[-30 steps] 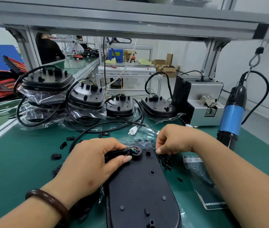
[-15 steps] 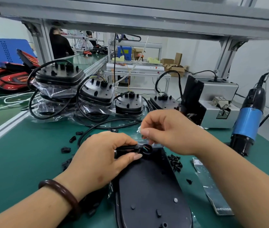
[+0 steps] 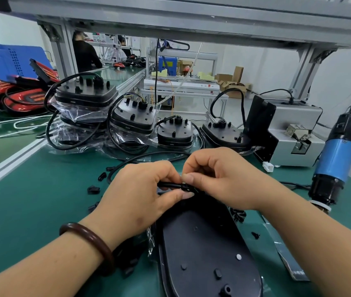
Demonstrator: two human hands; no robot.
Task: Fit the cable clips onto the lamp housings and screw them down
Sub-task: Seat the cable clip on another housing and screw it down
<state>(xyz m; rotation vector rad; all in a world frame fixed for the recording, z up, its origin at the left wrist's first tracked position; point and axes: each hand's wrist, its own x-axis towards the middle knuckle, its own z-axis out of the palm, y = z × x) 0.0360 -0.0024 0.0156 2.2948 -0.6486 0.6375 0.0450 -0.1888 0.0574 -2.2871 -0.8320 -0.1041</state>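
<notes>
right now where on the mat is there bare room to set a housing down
Widest bare patch: green mat at the left, between the aluminium rail and the left forearm. A narrower strip between the right forearm and the blue screwdriver. Crowded: the back row of bagged housings, loose clips and screws.

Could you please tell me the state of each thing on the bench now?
lamp housing: flat on the mat, back up.
cable: held over the lamp housing's far end.
left hand: pinches the cable.
right hand: pinches the cable too.
screwdriver: hanging, untouched.
loose clips: scattered on the mat.
</notes>
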